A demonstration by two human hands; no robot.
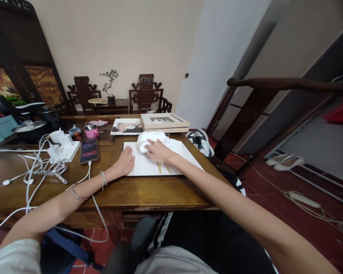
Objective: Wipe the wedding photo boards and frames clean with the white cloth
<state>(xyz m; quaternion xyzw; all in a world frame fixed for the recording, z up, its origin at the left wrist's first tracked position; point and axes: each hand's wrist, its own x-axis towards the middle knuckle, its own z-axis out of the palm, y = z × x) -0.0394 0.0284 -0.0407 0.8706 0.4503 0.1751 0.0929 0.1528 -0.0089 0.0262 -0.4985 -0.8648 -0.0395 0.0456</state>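
Observation:
A white flat board [141,166] lies on the wooden table, with two tan stripes [163,168] showing near its front edge. My left hand [126,161] rests on the board's left edge, its fingers stretched out and holding nothing. On the far part of the board sits a bunched, fluffy white cloth [152,137], rolled thick at its left and spread flatter to the right. The fingers of my right hand [159,152] are pressed into the near side of this cloth and grip it. My right hand and the cloth cover part of the board.
Behind the board lie a picture panel [126,126] and stacked frames [164,122]. To the left are a phone [89,151], a pink cup [91,131], a power strip [67,150] and tangled white cables. Sneakers [200,142] stand beyond the table's right edge.

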